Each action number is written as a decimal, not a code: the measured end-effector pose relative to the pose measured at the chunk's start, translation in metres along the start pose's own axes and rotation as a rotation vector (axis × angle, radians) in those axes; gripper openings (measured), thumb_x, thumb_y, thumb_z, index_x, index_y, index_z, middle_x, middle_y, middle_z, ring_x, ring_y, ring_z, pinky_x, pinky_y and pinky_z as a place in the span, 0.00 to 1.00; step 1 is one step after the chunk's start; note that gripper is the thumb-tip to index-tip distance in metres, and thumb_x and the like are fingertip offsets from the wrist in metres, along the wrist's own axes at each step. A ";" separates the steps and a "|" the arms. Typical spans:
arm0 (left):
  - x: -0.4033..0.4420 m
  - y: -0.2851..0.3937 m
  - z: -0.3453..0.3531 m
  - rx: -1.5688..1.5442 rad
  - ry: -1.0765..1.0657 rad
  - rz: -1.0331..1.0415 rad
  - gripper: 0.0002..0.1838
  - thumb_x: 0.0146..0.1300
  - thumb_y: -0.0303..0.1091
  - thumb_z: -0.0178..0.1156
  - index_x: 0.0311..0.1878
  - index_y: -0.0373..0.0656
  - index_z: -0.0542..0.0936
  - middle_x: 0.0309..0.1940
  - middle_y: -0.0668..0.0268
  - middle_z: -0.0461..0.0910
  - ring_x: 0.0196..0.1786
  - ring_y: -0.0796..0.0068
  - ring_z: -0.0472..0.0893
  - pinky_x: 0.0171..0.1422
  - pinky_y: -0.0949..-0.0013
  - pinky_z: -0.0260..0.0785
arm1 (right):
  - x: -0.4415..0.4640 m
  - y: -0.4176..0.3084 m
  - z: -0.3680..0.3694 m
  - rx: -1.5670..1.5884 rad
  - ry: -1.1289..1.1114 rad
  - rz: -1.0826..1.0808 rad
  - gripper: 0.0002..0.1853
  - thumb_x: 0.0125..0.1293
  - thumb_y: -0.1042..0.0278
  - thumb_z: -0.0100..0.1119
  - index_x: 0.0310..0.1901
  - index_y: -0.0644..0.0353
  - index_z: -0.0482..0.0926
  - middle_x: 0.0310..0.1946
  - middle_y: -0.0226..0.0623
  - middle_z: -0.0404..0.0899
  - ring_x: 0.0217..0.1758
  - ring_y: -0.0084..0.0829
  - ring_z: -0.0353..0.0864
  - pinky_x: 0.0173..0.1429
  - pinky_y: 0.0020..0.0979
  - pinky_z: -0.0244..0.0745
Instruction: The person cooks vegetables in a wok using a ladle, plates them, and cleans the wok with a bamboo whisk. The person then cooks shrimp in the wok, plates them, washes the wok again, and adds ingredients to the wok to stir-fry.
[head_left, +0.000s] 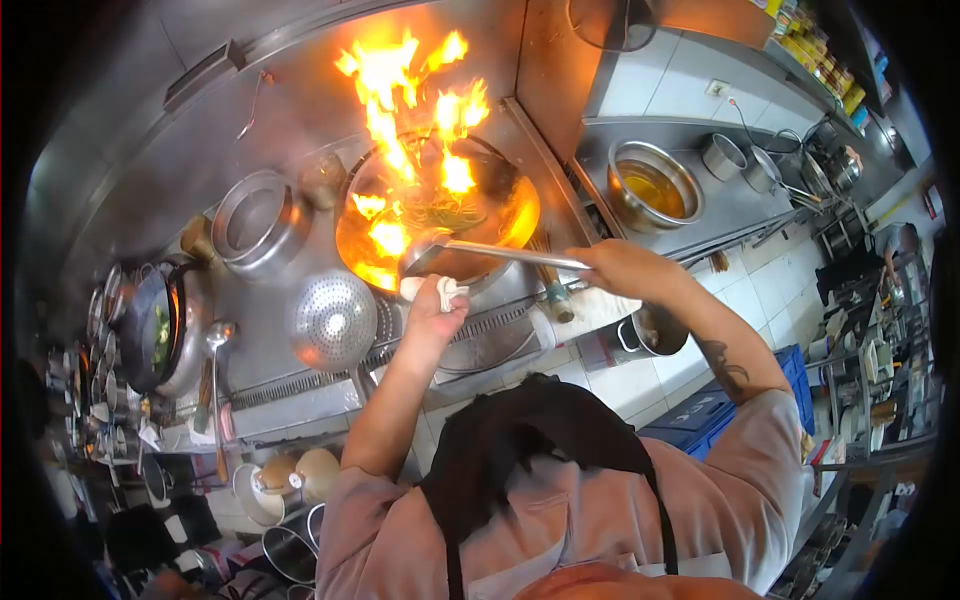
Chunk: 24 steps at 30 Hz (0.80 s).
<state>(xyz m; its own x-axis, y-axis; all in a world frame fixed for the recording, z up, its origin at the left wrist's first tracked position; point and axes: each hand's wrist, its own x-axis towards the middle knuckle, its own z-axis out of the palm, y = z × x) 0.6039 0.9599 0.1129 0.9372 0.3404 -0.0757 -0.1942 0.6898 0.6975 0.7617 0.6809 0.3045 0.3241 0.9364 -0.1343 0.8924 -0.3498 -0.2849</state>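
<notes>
A large wok (518, 212) sits on the stove with tall orange flames (390, 85) rising from inside it. Strands of food (445, 212) show partly through the fire. My left hand (437, 312) is closed around a folded white cloth (453, 292) at the wok's near edge; the part of the wok under the cloth is hidden. My right hand (615, 270) grips the end of a long-handled metal ladle (515, 253). The ladle's head reaches over the near side of the wok, partly lost in glare.
Left of the wok are a perforated strainer (335, 320), a steel pot (262, 225) and a dark pan (150, 330) with green food. A pot of yellowish liquid (655, 190) stands on the right counter. A brush (556, 295) lies near the wok's right side.
</notes>
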 end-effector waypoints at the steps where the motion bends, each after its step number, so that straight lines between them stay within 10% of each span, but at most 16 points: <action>1: -0.011 -0.001 0.007 0.579 0.010 0.300 0.06 0.62 0.31 0.55 0.41 0.42 0.73 0.25 0.66 0.72 0.27 0.76 0.70 0.29 0.72 0.65 | -0.006 0.004 0.008 0.063 -0.033 -0.025 0.22 0.64 0.65 0.55 0.59 0.64 0.71 0.33 0.54 0.79 0.38 0.53 0.80 0.41 0.46 0.74; 2: -0.030 -0.003 0.015 1.167 0.015 0.573 0.05 0.63 0.32 0.54 0.41 0.44 0.73 0.25 0.67 0.71 0.26 0.76 0.70 0.28 0.73 0.64 | -0.001 -0.003 0.006 0.155 -0.092 0.108 0.22 0.65 0.65 0.54 0.59 0.64 0.72 0.37 0.56 0.80 0.42 0.52 0.80 0.45 0.45 0.74; 5: -0.007 0.005 0.020 -0.536 0.317 -0.222 0.06 0.67 0.36 0.51 0.34 0.48 0.71 0.27 0.67 0.73 0.25 0.72 0.72 0.21 0.73 0.63 | -0.002 -0.010 0.011 0.036 -0.095 0.118 0.22 0.65 0.67 0.55 0.59 0.63 0.72 0.39 0.57 0.80 0.42 0.52 0.81 0.47 0.43 0.75; 6: -0.013 0.004 0.017 -0.557 0.272 -0.401 0.07 0.68 0.37 0.51 0.34 0.48 0.72 0.25 0.68 0.72 0.24 0.73 0.71 0.21 0.74 0.63 | -0.008 0.008 0.018 0.078 -0.076 0.075 0.22 0.65 0.67 0.55 0.60 0.64 0.71 0.39 0.57 0.80 0.41 0.52 0.81 0.47 0.43 0.75; 8: -0.020 0.002 0.010 0.355 0.144 0.026 0.06 0.67 0.37 0.51 0.34 0.48 0.71 0.24 0.68 0.72 0.24 0.73 0.71 0.21 0.74 0.62 | -0.002 0.029 0.021 0.134 -0.109 -0.004 0.23 0.66 0.66 0.54 0.61 0.64 0.70 0.40 0.56 0.80 0.41 0.52 0.81 0.46 0.43 0.75; 11: 0.003 -0.007 -0.017 -0.210 0.199 -0.139 0.03 0.64 0.32 0.53 0.38 0.46 0.72 0.25 0.70 0.72 0.26 0.76 0.71 0.25 0.75 0.63 | 0.023 0.014 0.035 -0.027 -0.061 0.035 0.21 0.66 0.67 0.51 0.59 0.68 0.70 0.34 0.53 0.81 0.37 0.48 0.83 0.40 0.42 0.78; 16: -0.072 -0.069 -0.012 -0.203 0.311 -0.222 0.05 0.64 0.36 0.54 0.42 0.52 0.73 0.27 0.68 0.76 0.24 0.77 0.73 0.19 0.74 0.62 | 0.023 -0.015 0.069 -0.278 0.149 0.166 0.18 0.61 0.74 0.48 0.53 0.68 0.68 0.33 0.52 0.79 0.37 0.50 0.83 0.38 0.44 0.79; 24: -0.054 0.010 0.021 -0.404 0.202 -0.312 0.04 0.62 0.30 0.51 0.30 0.47 0.72 0.21 0.67 0.73 0.21 0.72 0.72 0.16 0.74 0.56 | -0.039 -0.026 0.096 -0.139 0.361 0.172 0.24 0.62 0.74 0.52 0.60 0.70 0.65 0.31 0.54 0.78 0.29 0.52 0.81 0.33 0.44 0.78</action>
<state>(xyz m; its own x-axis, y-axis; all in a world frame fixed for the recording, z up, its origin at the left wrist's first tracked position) 0.5571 0.9348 0.1387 0.9017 0.1691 -0.3979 -0.0494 0.9546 0.2938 0.6954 0.6513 0.2256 0.5393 0.8227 0.1798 0.8415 -0.5180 -0.1538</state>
